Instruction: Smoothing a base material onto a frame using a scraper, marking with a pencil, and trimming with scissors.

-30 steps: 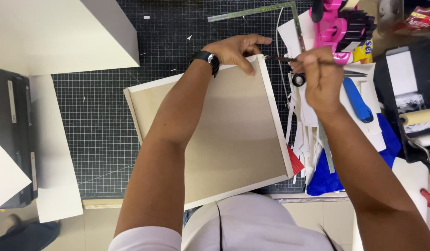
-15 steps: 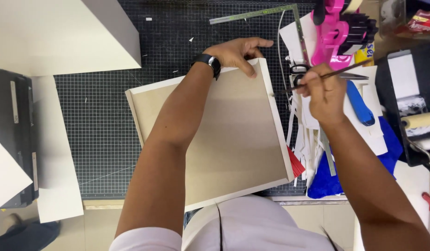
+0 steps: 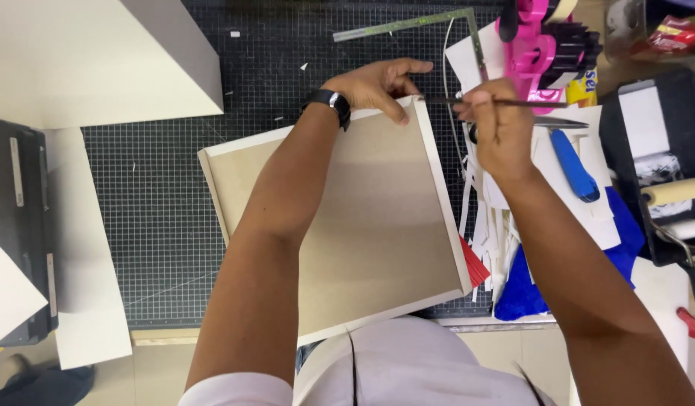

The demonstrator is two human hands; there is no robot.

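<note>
A dark cutting mat with a white grid (image 3: 159,195) covers the work table, and a strip of pale floor shows along the near edge. On the mat lies a shallow tan cardboard tray with white raised edges (image 3: 377,225), tilted a little, its near edge close to the person's body. The left hand (image 3: 373,84), with a black wristwatch (image 3: 334,104) on the wrist, rests on the tray's far right corner, fingers spread loosely and pressing on the white rim. The right hand (image 3: 498,128) is closed around a thin dark brush handle (image 3: 505,102), whose tip reaches that same corner, just beside the left fingers.

A large white board (image 3: 84,60) lies at the far left, and a black device (image 3: 16,225) sits at the left edge. A metal square ruler (image 3: 407,24) lies beyond the tray. To the right sit white paper strips (image 3: 490,218), a blue-handled tool (image 3: 574,165), blue cloth (image 3: 528,286), a pink tape dispenser (image 3: 539,53) and a paint roller in a black tray (image 3: 674,194).
</note>
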